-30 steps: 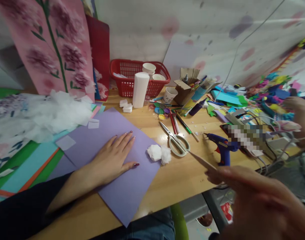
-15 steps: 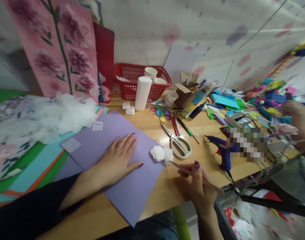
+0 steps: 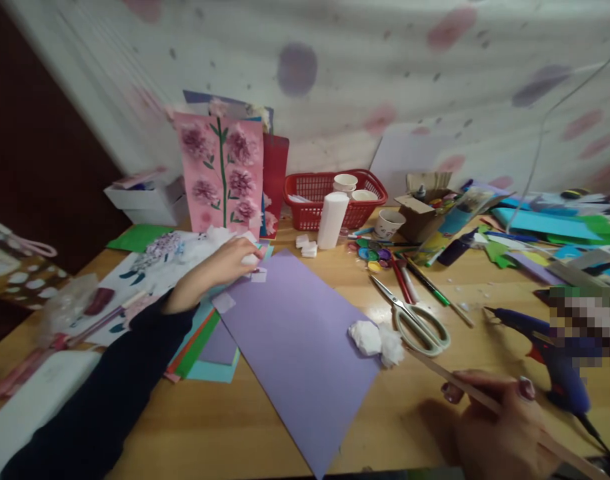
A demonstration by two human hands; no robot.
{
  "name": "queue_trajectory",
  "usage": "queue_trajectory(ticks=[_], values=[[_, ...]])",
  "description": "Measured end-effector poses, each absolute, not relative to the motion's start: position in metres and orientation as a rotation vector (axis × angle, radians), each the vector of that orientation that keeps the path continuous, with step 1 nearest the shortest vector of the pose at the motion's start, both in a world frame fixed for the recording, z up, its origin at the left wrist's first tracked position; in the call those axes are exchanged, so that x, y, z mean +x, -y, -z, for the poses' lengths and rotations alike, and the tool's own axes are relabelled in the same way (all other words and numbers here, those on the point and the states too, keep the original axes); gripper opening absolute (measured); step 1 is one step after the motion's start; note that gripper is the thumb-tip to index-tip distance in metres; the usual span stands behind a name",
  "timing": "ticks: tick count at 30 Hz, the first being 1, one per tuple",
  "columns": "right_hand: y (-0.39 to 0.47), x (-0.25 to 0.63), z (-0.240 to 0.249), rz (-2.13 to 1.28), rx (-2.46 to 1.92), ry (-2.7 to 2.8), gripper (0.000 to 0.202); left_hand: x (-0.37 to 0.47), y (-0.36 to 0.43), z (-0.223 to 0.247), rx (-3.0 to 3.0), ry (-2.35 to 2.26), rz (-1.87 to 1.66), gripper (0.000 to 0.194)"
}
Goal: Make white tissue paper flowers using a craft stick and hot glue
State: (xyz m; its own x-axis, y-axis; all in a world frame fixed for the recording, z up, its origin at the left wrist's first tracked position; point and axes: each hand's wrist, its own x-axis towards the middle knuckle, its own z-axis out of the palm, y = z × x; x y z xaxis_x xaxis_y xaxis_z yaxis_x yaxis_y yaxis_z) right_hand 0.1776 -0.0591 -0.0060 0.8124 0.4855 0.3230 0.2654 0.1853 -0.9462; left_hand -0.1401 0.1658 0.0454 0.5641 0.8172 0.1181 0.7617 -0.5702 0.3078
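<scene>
L hand [image 3: 229,260] half-curled at tissue [image 3: 197,250], can't tell if gripping. R hand [image 3: 499,410] pinches stick [image 3: 452,373]. Puffs [image 3: 367,337] at purple sheet [image 3: 295,340] R edge; prob best keep stick tip clear.

One camera does all the work here, up on the person's head, peering forward and down over the worktop [image 3: 209,427]! It's close in: the right hand [image 3: 505,413] looms large at the lower right, the dark sleeve [image 3: 129,373] cuts in from the lower left, and the left hand [image 3: 232,259] sits further off. Dead ahead, the purple sheet [image 3: 295,333] fills mid-view, the red basket [image 3: 307,213] beyond it, and the spotted backdrop [image 3: 345,100] spans the top, farthest of all!
</scene>
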Motion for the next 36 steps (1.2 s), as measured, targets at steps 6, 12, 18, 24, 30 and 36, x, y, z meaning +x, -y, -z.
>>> queue_trajectory(ticks=[6,12,18,24,30,36], values=[[0.064,0.184,0.011,-0.194,-1.29,0.68,0.039,-0.134,-0.165,-0.032,2.476,-1.331,-0.526,0.018],[0.056,0.167,-0.001,-0.285,-1.157,0.815,0.039,-0.096,-0.123,-0.062,1.893,-0.875,-0.569,0.021],[0.041,0.134,-0.017,-0.596,-1.09,1.008,0.046,-0.056,-0.067,-0.058,1.449,-0.714,-0.441,0.025],[0.047,0.126,-0.001,-0.754,-1.078,1.034,0.054,-0.045,-0.048,-0.046,1.494,-0.768,-0.509,0.027],[0.049,0.127,0.007,-0.751,-1.089,0.978,0.051,-0.042,-0.045,-0.039,1.476,-0.82,-0.433,0.027],[0.049,0.127,0.011,-0.761,-1.041,0.978,0.048,-0.041,-0.041,-0.038,1.375,-0.792,-0.381,0.033]])
